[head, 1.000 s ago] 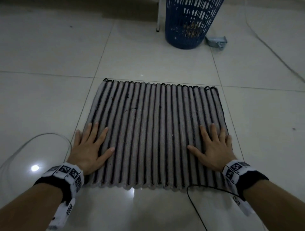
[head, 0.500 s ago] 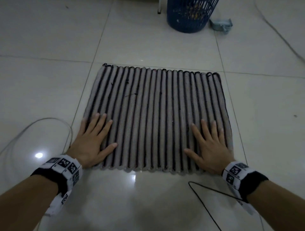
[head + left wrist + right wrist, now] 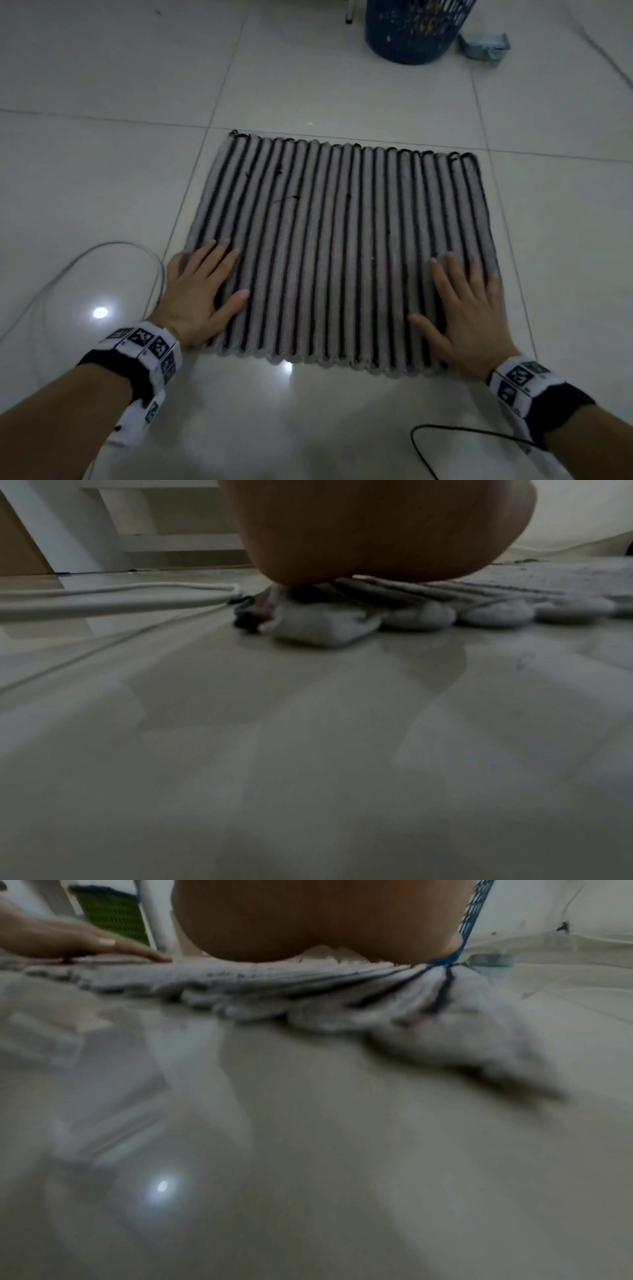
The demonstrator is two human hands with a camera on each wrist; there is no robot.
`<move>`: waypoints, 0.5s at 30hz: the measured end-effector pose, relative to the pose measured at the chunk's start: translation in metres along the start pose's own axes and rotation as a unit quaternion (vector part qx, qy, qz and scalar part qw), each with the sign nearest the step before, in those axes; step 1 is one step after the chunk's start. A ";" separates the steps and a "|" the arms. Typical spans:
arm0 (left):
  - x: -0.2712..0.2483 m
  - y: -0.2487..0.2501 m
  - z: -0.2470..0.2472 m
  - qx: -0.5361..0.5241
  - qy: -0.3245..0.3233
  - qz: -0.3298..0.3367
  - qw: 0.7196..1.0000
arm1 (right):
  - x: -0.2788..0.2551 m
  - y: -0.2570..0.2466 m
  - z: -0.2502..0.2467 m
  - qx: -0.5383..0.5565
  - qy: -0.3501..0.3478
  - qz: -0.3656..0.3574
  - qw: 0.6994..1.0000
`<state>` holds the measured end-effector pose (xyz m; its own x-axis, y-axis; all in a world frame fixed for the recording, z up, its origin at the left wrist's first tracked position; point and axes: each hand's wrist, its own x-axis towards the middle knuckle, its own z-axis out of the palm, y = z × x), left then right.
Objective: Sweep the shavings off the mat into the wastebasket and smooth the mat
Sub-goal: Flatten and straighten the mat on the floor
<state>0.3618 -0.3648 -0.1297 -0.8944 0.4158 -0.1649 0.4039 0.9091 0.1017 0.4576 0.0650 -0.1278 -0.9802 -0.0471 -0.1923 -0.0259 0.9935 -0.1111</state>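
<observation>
A grey mat [image 3: 335, 246] with black lengthwise stripes lies flat on the tiled floor. My left hand [image 3: 198, 291] lies palm down on its near left corner, fingers straight and spread. On the near right corner my right hand [image 3: 462, 308] presses flat in the same way. The blue slotted wastebasket [image 3: 414, 31] stands on the floor beyond the mat's far edge, with bits visible inside. A few thin dark threads [image 3: 284, 198] lie on the mat's far left part. In the wrist views only the heel of each hand [image 3: 377, 528] [image 3: 318, 920] and the mat's ribbed near edge [image 3: 489, 610] [image 3: 308, 993] show.
A white cable [image 3: 68, 270] loops on the floor left of the mat. A black cable [image 3: 445, 442] curls near my right wrist. A small grey-blue object [image 3: 484, 46] lies right of the wastebasket. A white furniture leg [image 3: 348, 13] stands left of it.
Both hands have slid a little forward along the mat from its near edge while staying flat. The view has tilted down, so the wastebasket sits higher in frame.
</observation>
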 end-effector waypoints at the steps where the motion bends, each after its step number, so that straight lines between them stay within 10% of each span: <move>1: 0.008 -0.001 -0.003 -0.009 0.013 -0.011 1.000 | 0.015 0.000 -0.009 0.005 0.021 0.007 1.000; 15: 0.136 -0.026 -0.011 0.016 -0.069 -0.048 0.996 | 0.164 0.027 -0.022 0.011 -0.046 0.127 0.991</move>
<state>0.2270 -0.3323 -0.1436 -0.8952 0.3236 -0.3064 0.3252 0.9444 0.0474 0.2918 0.0867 -0.1407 -0.9323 0.1932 -0.3056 0.2242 0.9720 -0.0697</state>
